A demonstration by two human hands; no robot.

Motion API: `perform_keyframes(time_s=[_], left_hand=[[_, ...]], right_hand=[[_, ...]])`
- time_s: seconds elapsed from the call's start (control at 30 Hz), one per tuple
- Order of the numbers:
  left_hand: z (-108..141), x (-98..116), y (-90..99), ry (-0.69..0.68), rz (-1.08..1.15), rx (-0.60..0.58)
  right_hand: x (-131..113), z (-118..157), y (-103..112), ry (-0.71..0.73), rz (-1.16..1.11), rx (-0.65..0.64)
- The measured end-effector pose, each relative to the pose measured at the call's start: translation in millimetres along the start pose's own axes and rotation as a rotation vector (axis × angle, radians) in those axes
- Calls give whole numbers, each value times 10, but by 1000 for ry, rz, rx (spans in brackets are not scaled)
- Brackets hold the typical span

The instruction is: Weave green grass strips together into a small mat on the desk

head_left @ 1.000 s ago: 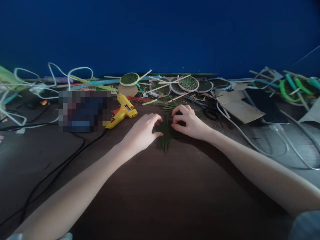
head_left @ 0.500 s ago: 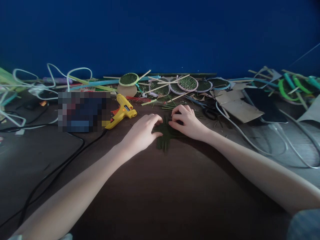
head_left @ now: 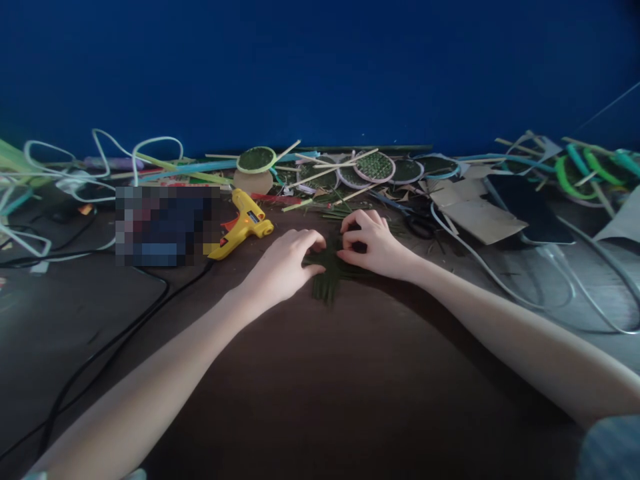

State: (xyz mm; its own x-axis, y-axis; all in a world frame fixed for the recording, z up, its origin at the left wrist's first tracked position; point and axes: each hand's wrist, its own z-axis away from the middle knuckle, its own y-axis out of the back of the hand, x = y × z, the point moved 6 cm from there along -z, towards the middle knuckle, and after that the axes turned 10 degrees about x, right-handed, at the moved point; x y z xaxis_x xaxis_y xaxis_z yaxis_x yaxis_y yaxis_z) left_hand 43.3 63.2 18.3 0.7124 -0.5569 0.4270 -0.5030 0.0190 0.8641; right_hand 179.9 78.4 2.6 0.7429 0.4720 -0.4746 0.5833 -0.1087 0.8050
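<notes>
Dark green strips [head_left: 327, 270], crossing one another in a small flat patch, lie on the dark table between my hands. My left hand [head_left: 295, 257] rests at the patch's left side, thumb and forefinger apart, with the fingertips at the strips. At the right side is my right hand [head_left: 370, 243], its fingers curled and thumb bent toward them over the strips' edge. What its fingertips pinch, if anything, is too small to make out. More thin green strips [head_left: 340, 213] lie just behind the patch.
A yellow glue gun [head_left: 245, 223] with a black cord lies left of my hands, beside a blurred-out dark object [head_left: 167, 227]. Behind are round woven green pieces [head_left: 375, 166], sticks and black scissors [head_left: 421, 225]. Cardboard [head_left: 480, 210], a phone [head_left: 530, 210] and white cables sit right.
</notes>
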Motion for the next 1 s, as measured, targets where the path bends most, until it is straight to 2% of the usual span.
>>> perform_keyframes(time_s=[0.33,0.67,1.0], left_hand=[[1,-4,-4,-17,18,9],[18,-33,-27,54,62,3],[4,-35,-48,22,57,5]], right_hand=[[14,2,-21,-18,21,5],[26,-14,-18,-71,-5,38],[-11,-13,-22,-79,50,36]])
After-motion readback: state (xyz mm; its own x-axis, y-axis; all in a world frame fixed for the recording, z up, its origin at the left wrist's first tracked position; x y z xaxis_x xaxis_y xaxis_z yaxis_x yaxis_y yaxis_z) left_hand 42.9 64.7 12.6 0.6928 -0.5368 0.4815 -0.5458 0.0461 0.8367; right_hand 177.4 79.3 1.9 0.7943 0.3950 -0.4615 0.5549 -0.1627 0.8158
